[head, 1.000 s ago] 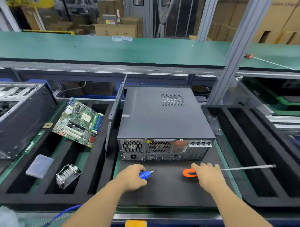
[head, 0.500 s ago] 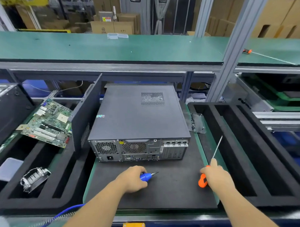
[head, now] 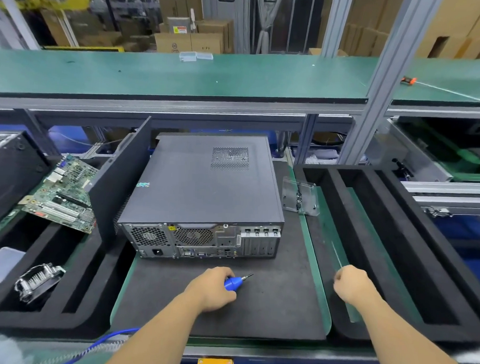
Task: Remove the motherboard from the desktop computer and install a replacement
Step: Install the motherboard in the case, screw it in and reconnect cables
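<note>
**Motherboard swap: case unopened, tools in hand**

Motherboard access has not begun, by my judgement. Nearest, the left hand (head: 214, 288) grips a blue screwdriver (head: 234, 282), tip toward the computer; the right hand (head: 351, 283) is closed on a thin rod over the right foam tray (head: 394, 241). Beyond, the computer (head: 206, 191) sits lid on, rear facing. Next: undo its cover. A loose board (head: 61, 192) leans far left.
</note>
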